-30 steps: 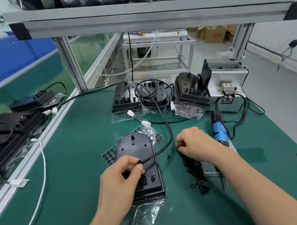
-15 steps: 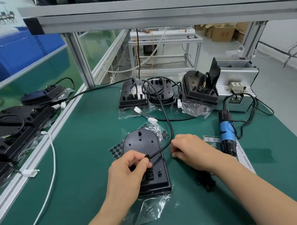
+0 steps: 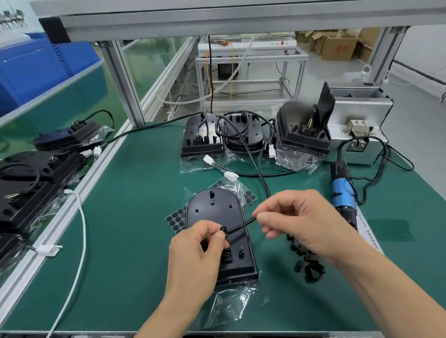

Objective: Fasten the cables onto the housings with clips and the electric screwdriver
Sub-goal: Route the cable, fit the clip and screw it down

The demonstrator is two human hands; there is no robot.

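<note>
Lying flat on the green mat [image 3: 132,224] is the housing [image 3: 215,212], black and rounded at its far end, sitting on a clear plastic bag [image 3: 230,304]. Over the housing's near half the left hand [image 3: 195,257] is hovering, thumb and forefinger pinching the end of the cable [image 3: 241,224]. A small black piece [image 3: 223,229], possibly a clip, is sitting against those fingertips. Just right of the housing, the right hand [image 3: 303,224] is pinching the same cable between thumb and forefinger. The short stretch between the hands is hanging above the housing. Loose clips [image 3: 305,263] are lying right of the housing, partly under the right wrist. The electric screwdriver [image 3: 342,197] is lying farther right, untouched.
</note>
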